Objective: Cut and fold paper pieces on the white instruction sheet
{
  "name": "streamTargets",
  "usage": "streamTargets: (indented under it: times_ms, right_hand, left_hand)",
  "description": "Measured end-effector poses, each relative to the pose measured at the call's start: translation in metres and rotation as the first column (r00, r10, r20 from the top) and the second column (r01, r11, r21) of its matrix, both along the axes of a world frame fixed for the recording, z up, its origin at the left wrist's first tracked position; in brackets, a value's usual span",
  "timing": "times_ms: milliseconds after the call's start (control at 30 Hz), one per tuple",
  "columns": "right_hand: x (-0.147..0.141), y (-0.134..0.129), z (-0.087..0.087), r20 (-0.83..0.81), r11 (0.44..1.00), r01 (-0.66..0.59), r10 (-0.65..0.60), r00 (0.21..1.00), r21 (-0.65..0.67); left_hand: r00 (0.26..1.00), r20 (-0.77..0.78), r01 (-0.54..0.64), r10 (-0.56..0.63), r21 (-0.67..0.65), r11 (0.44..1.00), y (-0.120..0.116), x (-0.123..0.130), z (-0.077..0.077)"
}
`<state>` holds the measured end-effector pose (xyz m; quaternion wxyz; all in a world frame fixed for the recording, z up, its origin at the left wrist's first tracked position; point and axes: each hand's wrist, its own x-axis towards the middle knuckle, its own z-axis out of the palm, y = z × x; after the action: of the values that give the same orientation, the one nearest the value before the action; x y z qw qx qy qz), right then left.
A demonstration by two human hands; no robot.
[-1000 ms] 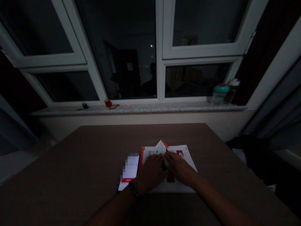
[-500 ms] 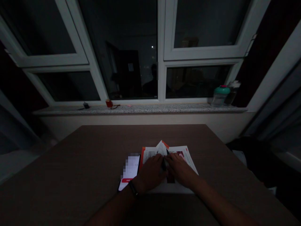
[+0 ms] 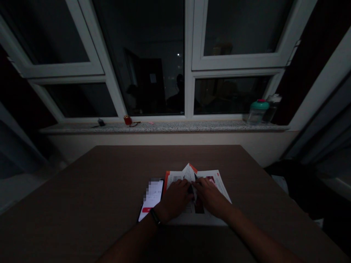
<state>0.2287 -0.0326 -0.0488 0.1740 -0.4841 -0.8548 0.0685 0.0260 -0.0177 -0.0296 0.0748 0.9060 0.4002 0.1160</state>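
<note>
An open printed booklet (image 3: 221, 188) with white pages and an orange left edge lies in front of me. Over its middle stands a folded sheet of paper (image 3: 188, 171), its pointed tip facing away and an orange patch at its right. My left hand (image 3: 177, 200) pinches this paper from the left, fingers curled, with a dark band around the wrist. From the right, my right hand (image 3: 211, 195) presses its fingertips on the same folds. Dimness and my fingers hide the lower part of the paper.
Left of the booklet lies a phone (image 3: 151, 201) with its screen lit, close to my left wrist. The brown table (image 3: 109, 182) reaches to the wall. A window sill (image 3: 170, 126) behind it bears a red jar (image 3: 127, 120) and a teal-lidded bottle (image 3: 257, 110).
Both hands stay nearly in place on the folded paper. The left fingers have shifted slightly, and more of a pale fold shows between the hands.
</note>
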Motion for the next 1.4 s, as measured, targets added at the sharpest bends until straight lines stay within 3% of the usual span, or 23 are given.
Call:
streamTargets:
  times_ms: [433, 733, 1400]
  right_hand:
    - [0.003, 0.001, 0.000, -0.053, 1.000, 0.002, -0.003, 0.999, -0.022]
    - [-0.001, 0.009, -0.003, -0.072, 0.996, 0.073, -0.077, 0.994, -0.048]
    - [0.009, 0.001, -0.003, -0.054, 0.992, -0.022, 0.015, 0.998, -0.121]
  left_hand:
    - [0.999, -0.034, -0.010, 0.011, 0.016, 1.000, 0.002, 0.006, 0.003]
    - [0.995, 0.033, -0.094, 0.093, 0.051, 0.994, 0.008, 0.009, -0.008]
    - [1.000, 0.010, 0.027, -0.027, -0.002, 1.000, -0.002, -0.003, -0.002]
